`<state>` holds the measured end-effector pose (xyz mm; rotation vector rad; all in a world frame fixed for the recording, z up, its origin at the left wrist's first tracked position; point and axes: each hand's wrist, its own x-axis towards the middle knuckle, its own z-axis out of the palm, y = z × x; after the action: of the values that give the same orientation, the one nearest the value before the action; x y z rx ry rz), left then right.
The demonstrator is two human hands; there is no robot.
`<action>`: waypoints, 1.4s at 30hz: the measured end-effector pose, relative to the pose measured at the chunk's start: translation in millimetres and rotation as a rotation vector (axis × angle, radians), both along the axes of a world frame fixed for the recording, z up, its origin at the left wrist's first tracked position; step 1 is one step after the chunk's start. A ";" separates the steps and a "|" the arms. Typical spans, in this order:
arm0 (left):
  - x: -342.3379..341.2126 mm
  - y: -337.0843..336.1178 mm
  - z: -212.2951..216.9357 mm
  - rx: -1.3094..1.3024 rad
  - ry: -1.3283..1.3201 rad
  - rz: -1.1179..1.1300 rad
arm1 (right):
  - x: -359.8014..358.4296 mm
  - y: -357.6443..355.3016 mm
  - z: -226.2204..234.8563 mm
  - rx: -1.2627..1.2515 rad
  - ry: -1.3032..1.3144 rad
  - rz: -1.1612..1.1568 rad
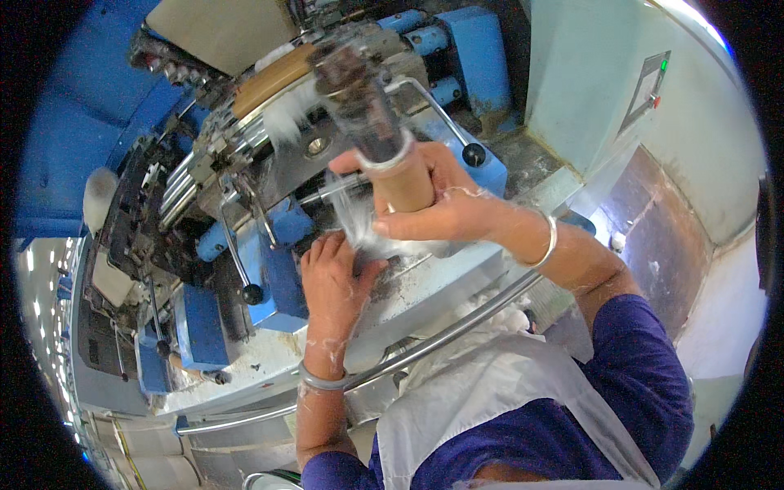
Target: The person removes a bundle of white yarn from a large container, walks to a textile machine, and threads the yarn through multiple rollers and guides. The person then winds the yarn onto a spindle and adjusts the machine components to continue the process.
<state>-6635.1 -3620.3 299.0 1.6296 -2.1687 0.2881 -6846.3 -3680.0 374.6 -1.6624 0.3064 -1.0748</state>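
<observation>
tan material shows between the fingers of the right hand (449,192), which is wrapped closely around a roller (404,188) held tilted above the blue-painted machine; the roller's dark far end is blurred, and white fluff rings its edge. beside it, loose white fibre strands (349,211) hang near the left hand (333,265), whose fingers are half bent, thumb spread; whether they pinch any fibre cannot be told. a firm wrap on the roller's body and a light touch on the strands would probably serve best, with the fluff kept clear of the black-knobbed lever (473,155). no writing is legible on the roller; the wall panel (643,91) is too small to read.
</observation>
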 end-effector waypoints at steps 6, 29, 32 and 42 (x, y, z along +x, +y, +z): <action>16.7 -22.9 26.5 -0.022 0.480 0.076 | 3.4 -18.6 -16.3 0.065 -0.010 0.053; -28.5 -48.2 117.5 0.349 1.137 -0.643 | 4.1 -28.9 -41.7 0.009 0.304 0.198; -39.3 -43.7 116.3 0.177 1.147 -0.419 | -0.2 9.0 -26.9 -0.292 0.182 -0.264; -52.1 -48.9 134.6 0.583 0.961 -0.856 | 28.1 -28.5 -62.4 0.091 -0.050 0.373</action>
<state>-6687.2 -3669.2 433.6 0.6100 -1.9341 -1.1950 -6818.2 -3708.5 312.2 -1.5338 0.0093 -0.8077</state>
